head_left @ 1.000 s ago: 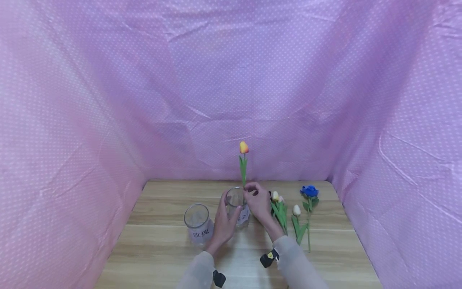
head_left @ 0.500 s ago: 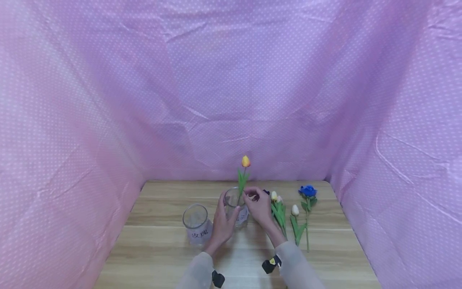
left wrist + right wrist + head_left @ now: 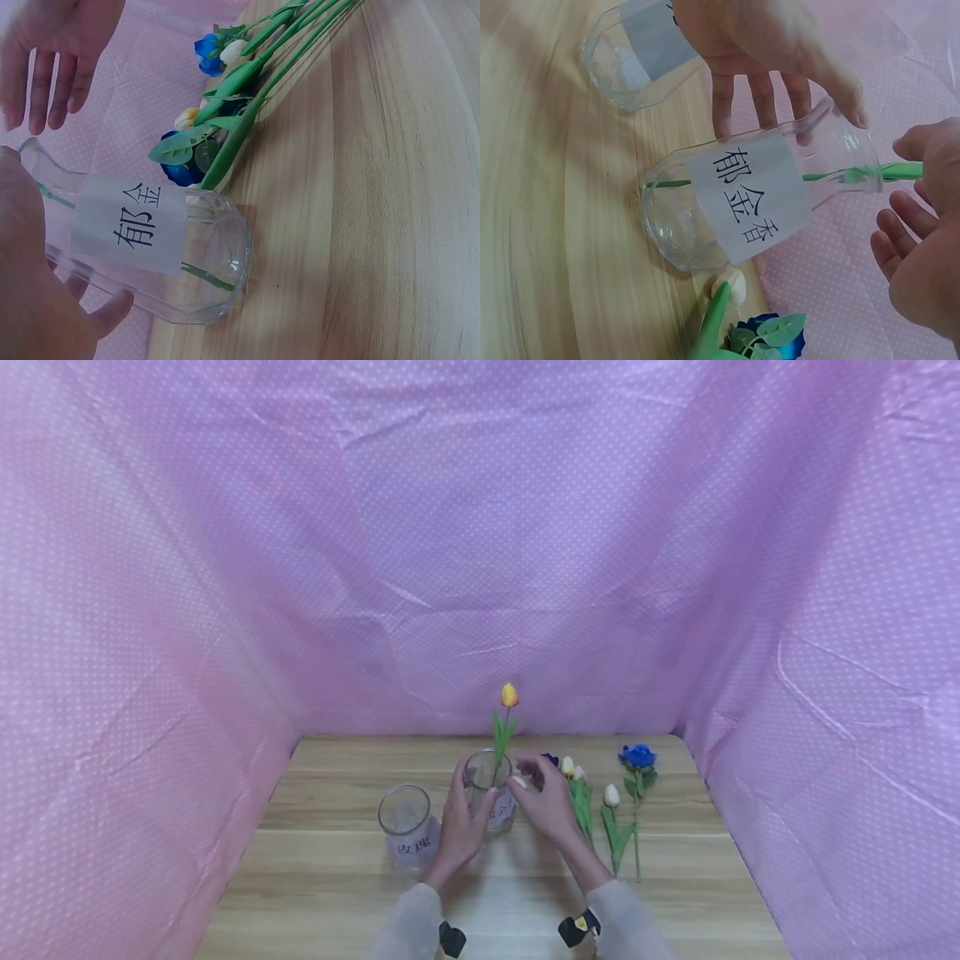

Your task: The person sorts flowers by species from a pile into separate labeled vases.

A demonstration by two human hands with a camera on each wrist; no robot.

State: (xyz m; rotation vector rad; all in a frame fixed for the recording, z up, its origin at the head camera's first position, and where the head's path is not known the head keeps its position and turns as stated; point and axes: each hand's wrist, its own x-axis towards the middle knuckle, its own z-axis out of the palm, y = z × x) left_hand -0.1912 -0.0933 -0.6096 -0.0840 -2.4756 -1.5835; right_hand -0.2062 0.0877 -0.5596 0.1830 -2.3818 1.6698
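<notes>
In the head view a yellow-orange tulip (image 3: 509, 695) stands upright in a clear glass vase (image 3: 817, 146), its green stem showing through the glass. The white label (image 3: 742, 195) on this vase carries black characters. My left hand (image 3: 462, 827) grips the vase from its left side, thumb in front and fingers behind. Just to the right of the rim is my right hand (image 3: 546, 797), fingers loosely bent and holding nothing. In the left wrist view this right hand (image 3: 64, 60) shows its fingers spread apart from the glass.
A second labelled glass vase (image 3: 408, 827) stands to the left. On the right lie several flowers: tulips with green leaves (image 3: 582, 802), a white tulip (image 3: 612, 797) and a blue rose (image 3: 637, 757). Pink dotted cloth (image 3: 480, 527) surrounds the wooden table (image 3: 315, 893).
The tulip has gone down into the vase. My right hand has let go of its stem and drawn slightly back to the right. My left hand keeps its hold on the vase.
</notes>
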